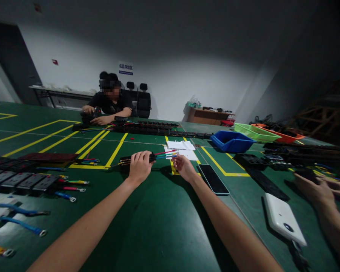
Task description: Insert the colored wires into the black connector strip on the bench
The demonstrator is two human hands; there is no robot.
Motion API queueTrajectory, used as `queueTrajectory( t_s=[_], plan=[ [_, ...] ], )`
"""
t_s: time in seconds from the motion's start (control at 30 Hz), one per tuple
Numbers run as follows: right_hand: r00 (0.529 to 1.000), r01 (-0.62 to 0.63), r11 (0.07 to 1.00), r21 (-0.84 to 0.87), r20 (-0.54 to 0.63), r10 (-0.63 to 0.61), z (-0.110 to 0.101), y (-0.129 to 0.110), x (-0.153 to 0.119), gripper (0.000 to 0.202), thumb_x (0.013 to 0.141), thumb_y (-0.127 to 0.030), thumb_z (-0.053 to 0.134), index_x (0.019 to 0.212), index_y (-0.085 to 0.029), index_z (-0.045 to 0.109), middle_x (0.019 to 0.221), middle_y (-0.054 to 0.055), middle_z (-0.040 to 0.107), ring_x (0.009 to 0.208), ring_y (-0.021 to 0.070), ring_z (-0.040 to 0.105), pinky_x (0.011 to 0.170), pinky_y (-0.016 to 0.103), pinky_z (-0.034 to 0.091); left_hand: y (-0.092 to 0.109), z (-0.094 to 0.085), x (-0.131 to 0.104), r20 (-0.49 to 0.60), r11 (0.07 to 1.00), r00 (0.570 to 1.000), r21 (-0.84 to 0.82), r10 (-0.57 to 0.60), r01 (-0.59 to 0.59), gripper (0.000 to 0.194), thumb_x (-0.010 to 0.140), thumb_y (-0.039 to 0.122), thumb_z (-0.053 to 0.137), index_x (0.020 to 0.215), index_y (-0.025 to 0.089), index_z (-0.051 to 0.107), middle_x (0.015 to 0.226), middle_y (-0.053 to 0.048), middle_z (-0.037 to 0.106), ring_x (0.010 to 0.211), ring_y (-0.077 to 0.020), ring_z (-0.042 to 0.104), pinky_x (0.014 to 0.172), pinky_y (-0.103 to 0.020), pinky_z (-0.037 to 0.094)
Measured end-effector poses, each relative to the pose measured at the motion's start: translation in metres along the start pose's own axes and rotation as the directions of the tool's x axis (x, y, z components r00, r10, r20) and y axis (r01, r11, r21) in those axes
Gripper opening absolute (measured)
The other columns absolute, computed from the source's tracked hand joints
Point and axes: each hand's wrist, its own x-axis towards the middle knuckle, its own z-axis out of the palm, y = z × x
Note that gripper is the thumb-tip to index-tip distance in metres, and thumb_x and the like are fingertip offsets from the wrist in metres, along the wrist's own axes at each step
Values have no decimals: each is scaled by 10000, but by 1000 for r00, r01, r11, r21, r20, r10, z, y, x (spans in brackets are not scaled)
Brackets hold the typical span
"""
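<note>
My left hand [140, 166] is wrapped over a dark bundle of cables [125, 160], whose left end sticks out past the fingers. From its right side run thin red, green and blue wires [166, 154] tipped with small ring terminals. The fingertips of my right hand [184, 167] pinch the end of the blue wire, just right of the left hand. Behind the wire ends lie white paper sheets [181, 146]. A dark-screened phone [213, 179] rests on the table beside my right wrist. What my left palm covers is hidden.
Socket strips [25, 181] and cables with ring terminals [65, 196] lie at left. A blue bin [231, 141], a green bin [255, 132] and a white power bank [285, 219] are at right. Co-workers' hands [314, 185] work at the right edge; another person [110, 102] sits opposite.
</note>
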Motion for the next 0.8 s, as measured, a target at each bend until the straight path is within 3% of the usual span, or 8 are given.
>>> queueTrajectory(
  t_s=[0.27, 0.47, 0.67, 0.8],
  plan=[
    [993, 12, 999, -40, 116, -7, 4, 5, -2, 337, 692, -463, 836, 808, -177, 703, 740, 9, 676, 547, 77, 507, 497, 207, 393, -1, 3, -1, 17, 1000, 1000, -26, -1, 2, 296, 979, 326, 517, 1242, 208, 582, 1271, -123, 671, 1203, -299, 581, 1029, -488, 411],
    [997, 64, 994, -88, 36, -61, 8, 13, 2, 350, 659, -471, 855, 737, -172, 691, 701, 16, 681, 536, 79, 512, 481, 200, 390, -2, 3, -2, 35, 999, 998, -34, 44, -43, 305, 978, 331, 524, 1251, 203, 571, 1279, -115, 664, 1214, -284, 567, 1048, -472, 396],
    [996, 57, 982, -177, 75, -45, 0, 18, 6, 307, 677, -404, 842, 786, -149, 710, 661, 5, 665, 535, 71, 513, 466, 173, 370, -4, 3, -2, 11, 999, 999, -20, 49, -49, 315, 985, 304, 499, 1275, 201, 563, 1317, -120, 641, 1243, -285, 552, 1080, -486, 380],
    [998, 56, 984, -166, 29, -52, 3, 16, 5, 298, 668, -378, 854, 755, -146, 687, 633, 2, 658, 497, 69, 497, 426, 167, 364, -4, 5, -2, -7, 998, 998, 2, 57, -57, 317, 973, 297, 522, 1272, 203, 572, 1313, -120, 645, 1239, -295, 553, 1070, -494, 389]
  ],
)
